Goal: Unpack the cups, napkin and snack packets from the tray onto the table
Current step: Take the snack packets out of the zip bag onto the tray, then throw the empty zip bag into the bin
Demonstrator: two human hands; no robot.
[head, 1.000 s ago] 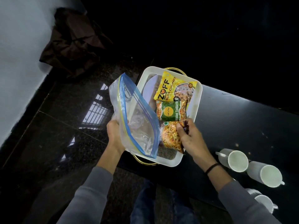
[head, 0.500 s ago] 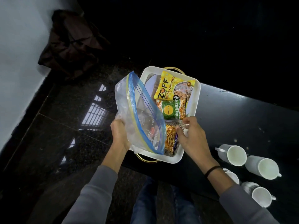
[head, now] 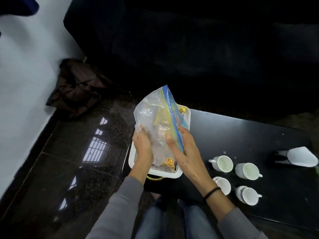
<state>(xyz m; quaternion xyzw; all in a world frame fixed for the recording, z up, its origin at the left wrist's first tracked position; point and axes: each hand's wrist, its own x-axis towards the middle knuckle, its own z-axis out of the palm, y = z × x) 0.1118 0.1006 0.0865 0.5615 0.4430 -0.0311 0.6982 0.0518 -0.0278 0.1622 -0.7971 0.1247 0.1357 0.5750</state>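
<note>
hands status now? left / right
Left hand: closed on the clear zip bag, gripping its left side above the tray.
Right hand: holding the same bag at its blue zip edge.

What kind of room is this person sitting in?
Probably a home living room, though dim. A low black table holds white cups and a white tray of snack packets, the floor is polished dark stone, and a dark bag lies slumped against the wall.
</note>
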